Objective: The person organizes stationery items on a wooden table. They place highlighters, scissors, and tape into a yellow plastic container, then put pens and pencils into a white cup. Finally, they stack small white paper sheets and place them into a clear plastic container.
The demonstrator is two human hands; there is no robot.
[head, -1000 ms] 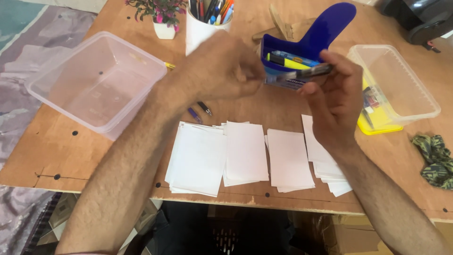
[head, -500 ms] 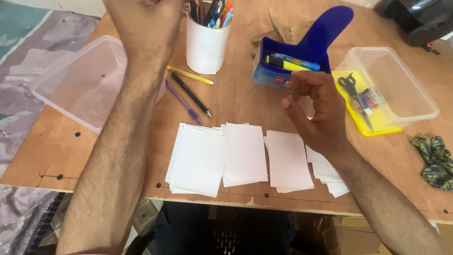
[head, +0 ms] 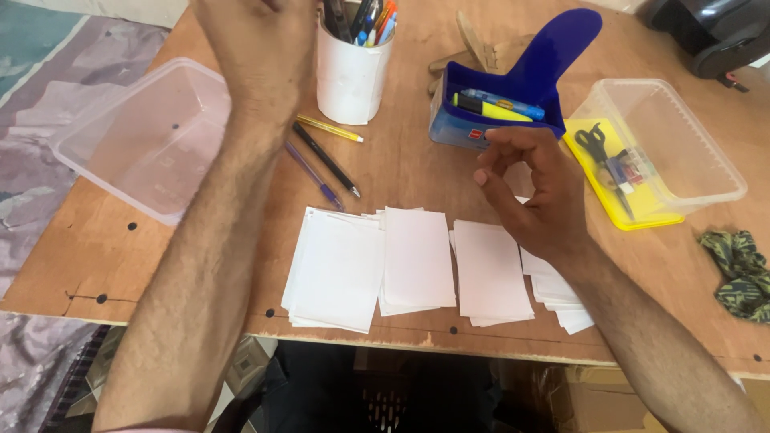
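Bare board lies open between my right hand (head: 533, 188) and the white pen cup (head: 350, 72), free of objects. Left of that gap, three loose pens (head: 321, 160) lie aslant. Near me, four paper stacks (head: 417, 265) cover the board's edge. Far right, the blue holder (head: 497, 104) and clear tub (head: 666, 144) block passage.

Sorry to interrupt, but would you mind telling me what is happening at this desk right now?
A person sits at a wooden table sorting stationery. The left hand is raised beside the white cup of pens; its fingers run out of the picture, so what it holds cannot be told. The right hand hovers, curled and empty, just in front of the blue plastic pen holder. Four stacks of white paper sheets lie along the near edge, and three loose pens rest near the cup.
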